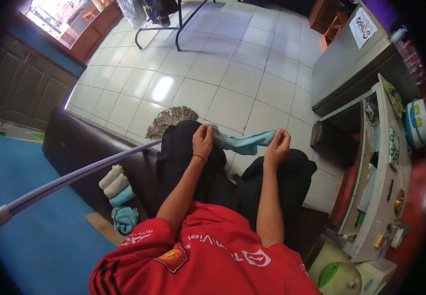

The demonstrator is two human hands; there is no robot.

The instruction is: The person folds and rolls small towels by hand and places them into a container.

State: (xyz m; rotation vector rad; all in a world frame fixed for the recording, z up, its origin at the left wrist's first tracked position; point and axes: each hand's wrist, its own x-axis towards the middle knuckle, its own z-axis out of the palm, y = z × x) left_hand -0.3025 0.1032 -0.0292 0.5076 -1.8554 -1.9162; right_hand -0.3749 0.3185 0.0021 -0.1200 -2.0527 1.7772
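Observation:
A light teal sock [242,143] is stretched sideways in front of my knees. My left hand [202,141] pinches one end of it, above the left knee. The other end is gripped between the thumb and fingers of my right hand [277,149], over the right knee. Beside my left thigh, on the dark brown seat, rest rolled whitish socks [113,182] and a rolled teal sock [122,196]. A crumpled teal sock [124,219] lies just below them.
A mop handle [83,173] slants across the dark seat [70,132] at left, its stringy head [171,119] near my left knee. At right stand an open cabinet [370,196] with items and a grey fridge [345,64]. A metal rack [178,34] stands on the tiles ahead.

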